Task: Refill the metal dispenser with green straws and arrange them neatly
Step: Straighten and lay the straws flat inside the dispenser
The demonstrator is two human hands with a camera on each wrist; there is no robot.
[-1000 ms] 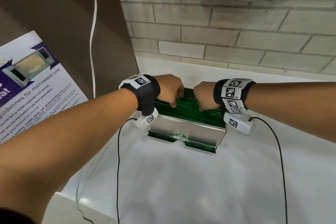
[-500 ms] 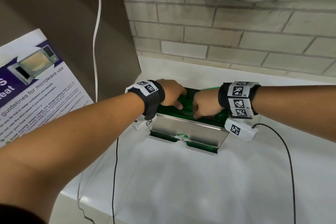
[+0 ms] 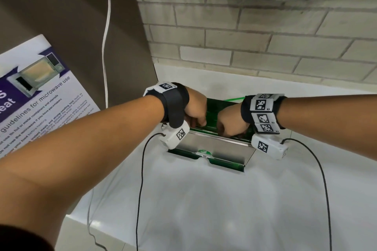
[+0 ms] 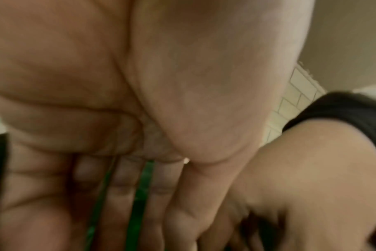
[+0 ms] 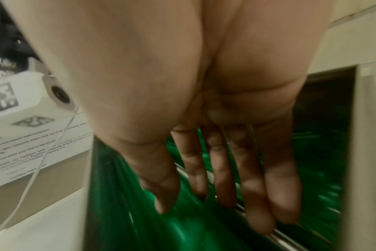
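Note:
The metal dispenser point(image 3: 212, 149) stands on the white counter, its open top packed with green straws point(image 3: 212, 112). My left hand point(image 3: 201, 123) reaches into the left half, fingers down on the straws by the front rim. In the left wrist view, straws point(image 4: 144, 186) show between its fairly straight fingers point(image 4: 122, 186). My right hand point(image 3: 228, 133) is in the right half, and its straight fingers point(image 5: 253, 195) press on the straws point(image 5: 140, 212) along the metal rim point(image 5: 290, 237). One straw point(image 3: 234, 99) sticks up at the back.
A brick wall point(image 3: 244, 47) rises behind the counter point(image 3: 224, 210). At the left, a brown panel point(image 3: 71, 16) carries a microwave guidelines poster point(image 3: 36, 104) and a white cable point(image 3: 106, 47). Black wrist-camera leads point(image 3: 140, 189) trail over the counter.
Both hands have slid over the straws from the middle of the dispenser's top toward its front rim. The dispenser has stayed in place.

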